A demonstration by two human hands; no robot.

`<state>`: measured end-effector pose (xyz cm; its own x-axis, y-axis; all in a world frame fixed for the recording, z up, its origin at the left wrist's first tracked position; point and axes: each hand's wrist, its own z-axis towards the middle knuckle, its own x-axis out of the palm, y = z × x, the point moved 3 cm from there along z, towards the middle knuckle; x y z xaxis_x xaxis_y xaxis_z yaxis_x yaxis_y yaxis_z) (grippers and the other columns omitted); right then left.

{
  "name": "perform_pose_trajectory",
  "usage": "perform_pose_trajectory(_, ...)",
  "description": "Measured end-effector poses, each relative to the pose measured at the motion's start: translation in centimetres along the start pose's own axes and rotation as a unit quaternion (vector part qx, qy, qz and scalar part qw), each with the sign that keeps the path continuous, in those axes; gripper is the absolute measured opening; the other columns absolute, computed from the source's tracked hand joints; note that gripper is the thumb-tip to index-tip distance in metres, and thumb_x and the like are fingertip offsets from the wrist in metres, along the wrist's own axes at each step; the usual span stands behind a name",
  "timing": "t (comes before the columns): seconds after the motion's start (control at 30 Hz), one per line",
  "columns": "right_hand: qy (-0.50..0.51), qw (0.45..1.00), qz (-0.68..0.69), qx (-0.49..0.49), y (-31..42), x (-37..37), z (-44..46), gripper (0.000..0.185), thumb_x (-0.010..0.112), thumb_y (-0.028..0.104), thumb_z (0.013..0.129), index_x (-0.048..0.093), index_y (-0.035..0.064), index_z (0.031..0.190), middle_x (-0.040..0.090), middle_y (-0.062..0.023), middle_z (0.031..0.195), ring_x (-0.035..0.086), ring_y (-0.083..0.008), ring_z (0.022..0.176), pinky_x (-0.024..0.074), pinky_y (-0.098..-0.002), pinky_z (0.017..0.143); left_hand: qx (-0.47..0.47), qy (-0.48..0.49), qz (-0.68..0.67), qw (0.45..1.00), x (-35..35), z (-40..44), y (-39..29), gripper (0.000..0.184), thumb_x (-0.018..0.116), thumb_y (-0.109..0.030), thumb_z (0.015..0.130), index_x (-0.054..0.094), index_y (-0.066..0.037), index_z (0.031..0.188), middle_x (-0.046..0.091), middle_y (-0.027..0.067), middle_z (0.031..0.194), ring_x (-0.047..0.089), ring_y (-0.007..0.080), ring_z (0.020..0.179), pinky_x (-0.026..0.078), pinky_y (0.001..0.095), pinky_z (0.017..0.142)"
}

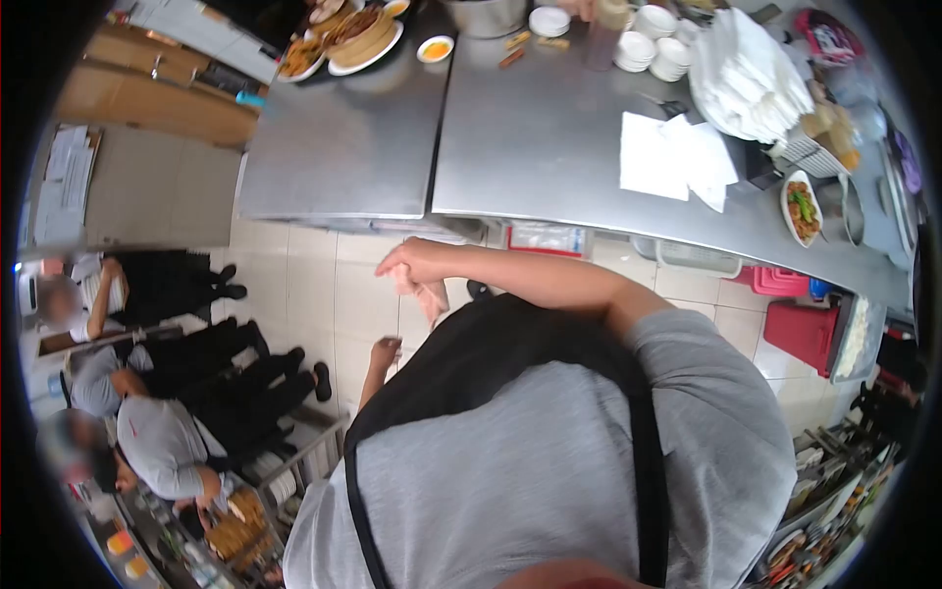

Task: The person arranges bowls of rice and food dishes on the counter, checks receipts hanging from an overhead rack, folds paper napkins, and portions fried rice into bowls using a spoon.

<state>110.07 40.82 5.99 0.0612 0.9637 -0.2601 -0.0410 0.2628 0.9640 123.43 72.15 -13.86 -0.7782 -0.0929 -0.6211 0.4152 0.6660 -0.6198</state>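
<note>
My right hand [414, 259] reaches across in front of my black apron, over the tiled floor and near the front edge of the steel counter. Its fingers are closed around a pale pinkish cloth [424, 296], which hangs down below the hand. Lower and further left is my left hand [386, 351], beside the apron and away from the counter. It is small and blurred, so its fingers cannot be made out.
The steel counter [530, 147] holds plated food [363, 39], white paper sheets [677, 157], stacked white cloths [751, 79] and a dish of food [802, 208]. Several people in grey and black stand at left beside a rack [304, 452]. A red bin [800, 336] is at right.
</note>
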Motion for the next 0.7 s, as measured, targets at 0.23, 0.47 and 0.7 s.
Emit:
perform_pose_trajectory(0.23,-0.507,0.854,-0.007,0.114,0.2,-22.9,-11.6,0.03,0.06,0.017,0.075,0.057,0.0032,0.101,0.057,-0.0171,0.091,0.06,-0.0249,0.068,0.0485,-0.0349,0.059,-0.18,0.059,-0.013,0.982,-2.6,-1.1,3.4,0.031,0.058,-0.029,0.081,0.057,-0.003,0.099,0.062,0.0094,0.079,0.062,0.0203,0.061,0.051,0.0316,0.05)
perform_pose_trajectory(0.47,-0.589,0.541,-0.482,0.357,-12.2,-33.3,-16.2,0.035,0.053,0.018,0.076,0.055,0.0003,0.106,0.048,-0.0158,0.112,0.043,-0.0289,0.107,0.0247,-0.0484,0.094,-0.204,0.051,0.012,0.977,-4.0,-2.0,-3.3,0.027,0.058,-0.025,0.082,0.058,-0.003,0.098,0.061,0.0086,0.077,0.061,0.0185,0.059,0.049,0.0294,0.047)
perform_pose_trajectory(0.7,-0.632,0.649,-0.338,0.255,-12.3,-29.7,-14.8,0.042,0.043,0.023,0.088,0.042,-0.0004,0.123,0.045,-0.013,0.122,0.039,-0.0258,0.116,0.0209,-0.0382,0.103,-0.175,0.002,-0.076,0.982,-5.9,0.0,-2.8,0.025,0.059,-0.025,0.082,0.058,-0.003,0.096,0.061,0.0069,0.076,0.061,0.016,0.06,0.048,0.0274,0.048)
